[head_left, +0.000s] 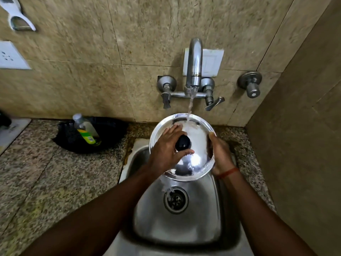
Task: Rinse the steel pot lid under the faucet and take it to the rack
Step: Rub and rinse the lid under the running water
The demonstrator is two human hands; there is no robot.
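Note:
A round steel pot lid (198,145) with a black knob (182,142) is held tilted over the steel sink (177,222). Water runs from the wall faucet (193,65) onto the lid's far rim and drips off its near edge toward the drain (175,200). My left hand (167,150) lies on the lid's top, fingers around the knob. My right hand (220,154) grips the lid's right rim, with a red thread on its wrist. No rack is in view.
A black bowl (110,133) holding a green-labelled soap bottle (85,130) sits on the granite counter (55,174) left of the sink. Two tap handles flank the faucet; a separate valve (251,85) sticks out at right. A tiled wall closes the right side.

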